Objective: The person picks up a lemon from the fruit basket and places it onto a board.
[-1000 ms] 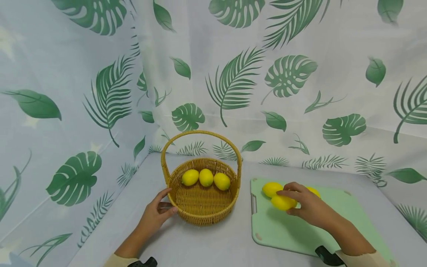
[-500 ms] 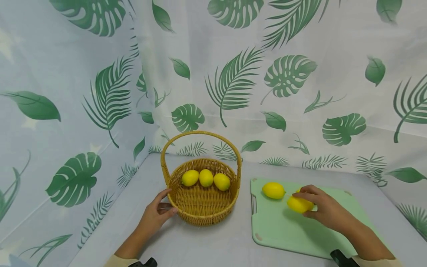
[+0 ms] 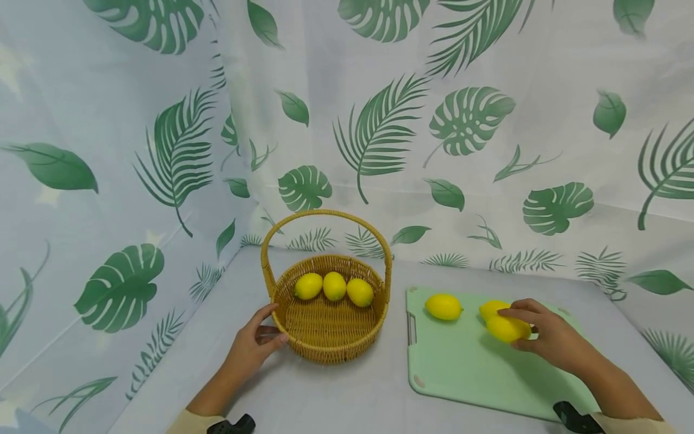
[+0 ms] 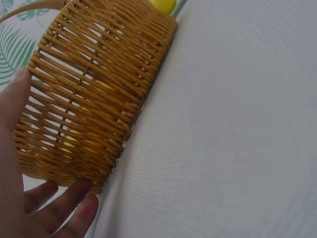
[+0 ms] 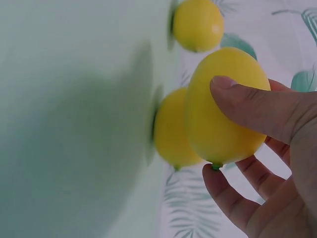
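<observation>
Where the far inner wall curves, three yellow lemons (image 3: 334,286) lie side by side in one round wicker basket (image 3: 332,354), which stands upright on the white surface (image 3: 358,398) with its arched handle (image 3: 325,212) raised. The person's left grip (image 3: 250,346) is spread against the basket's outer left side, fingertips and thumb touching the weave. To the right, flat: one pale green cutting board (image 3: 450,361), rounded corners, metal-edged slot at the left. On it, one lemon near the far left corner (image 3: 444,307) and one lemon farther right (image 3: 490,308). A further item, the held lemon (image 3: 508,329), is pinched between thumb and fingers of the right grip (image 3: 550,337), above the board and in front of the right-hand lemon; contact between those two cannot be told. Behind: leaf-print cloth (image 3: 379,60), white and green.
</observation>
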`<state>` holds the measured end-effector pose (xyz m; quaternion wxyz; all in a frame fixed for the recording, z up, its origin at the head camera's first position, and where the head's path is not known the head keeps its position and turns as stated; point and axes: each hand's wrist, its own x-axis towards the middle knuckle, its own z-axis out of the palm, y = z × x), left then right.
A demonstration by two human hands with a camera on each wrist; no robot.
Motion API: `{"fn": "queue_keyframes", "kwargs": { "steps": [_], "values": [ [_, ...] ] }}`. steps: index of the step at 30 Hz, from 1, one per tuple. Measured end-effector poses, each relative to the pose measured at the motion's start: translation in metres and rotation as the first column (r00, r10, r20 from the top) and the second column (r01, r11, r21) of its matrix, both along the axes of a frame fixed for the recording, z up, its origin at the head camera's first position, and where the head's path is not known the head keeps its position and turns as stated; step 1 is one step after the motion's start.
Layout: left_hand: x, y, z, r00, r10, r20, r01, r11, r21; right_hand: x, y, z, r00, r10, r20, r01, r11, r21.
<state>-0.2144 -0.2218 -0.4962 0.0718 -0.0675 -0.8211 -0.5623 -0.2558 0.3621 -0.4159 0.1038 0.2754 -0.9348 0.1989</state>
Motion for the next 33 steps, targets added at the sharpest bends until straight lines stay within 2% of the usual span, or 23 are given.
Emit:
{"fn": "queue_keyframes", "kwargs": {
  "steps": [6, 11, 20, 29, 33],
  "values": [
    [0.0, 0.0, 0.0, 1.0, 0.003, 0.003, -0.003, 1.0, 0.0, -0.005, 0.017, -0.002, 0.996, -0.067, 0.059, 0.067, 0.998, 0.013],
    [0.001, 0.0, 0.0, 1.0, 0.011, 0.008, -0.011, 1.0, -0.001, -0.003, 0.029, -0.001, 0.988, -0.098, 0.117, 0.099, 0.995, 0.001],
    [0.001, 0.0, 0.001, 1.0, 0.004, -0.006, -0.004, 1.0, 0.005, -0.001, 0.046, 0.007, 0.974, -0.174, 0.146, 0.17, 0.985, 0.036],
    [-0.001, 0.0, -0.001, 1.0, -0.015, -0.021, 0.015, 1.0, 0.012, -0.007, 0.063, 0.002, 0.949, -0.257, 0.18, 0.243, 0.965, 0.1],
    [-0.001, -0.001, -0.002, 1.0, -0.017, -0.026, 0.018, 1.0, 0.022, -0.014, 0.071, -0.002, 0.949, -0.261, 0.18, 0.242, 0.963, 0.119]
  ]
}}
